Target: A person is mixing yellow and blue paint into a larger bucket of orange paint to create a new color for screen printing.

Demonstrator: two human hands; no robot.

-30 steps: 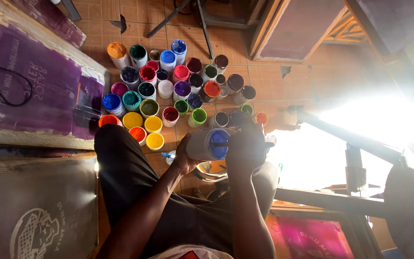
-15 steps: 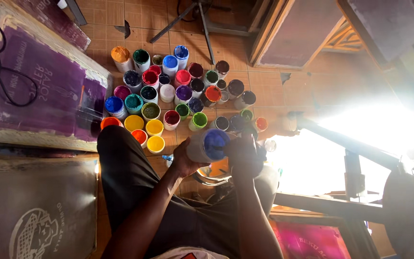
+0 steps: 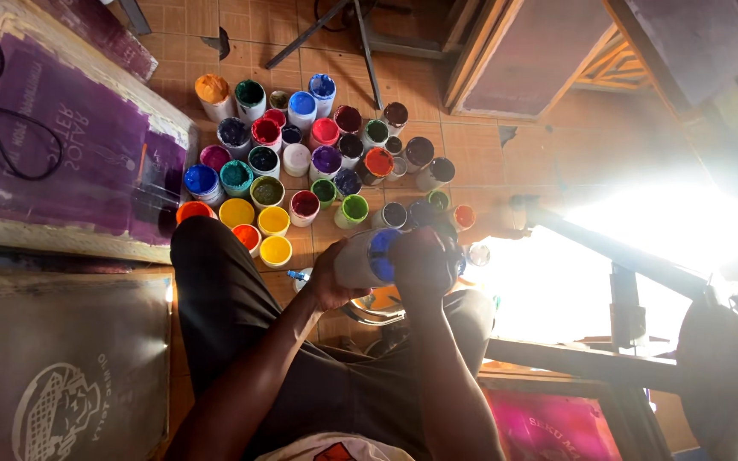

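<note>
L hand (image 3: 328, 277) & R hand (image 3: 420, 256) clenched.

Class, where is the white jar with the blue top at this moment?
In the head view, just right of centre, the white jar lies tilted between the left hand and right hand, above the person's lap.

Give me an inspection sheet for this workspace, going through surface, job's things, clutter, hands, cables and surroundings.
Surface: brown tiled floor, stained.
Job's things: white jar with blue rim, held tilted over the lap.
Clutter: many open paint jars of mixed colours clustered on the floor.
Hands: left hand grips the jar's body; right hand covers its mouth end.
Cables: black cable looped on the purple screen frame.
Surroundings: grey printed screen lower left; strong glare at right.
</note>
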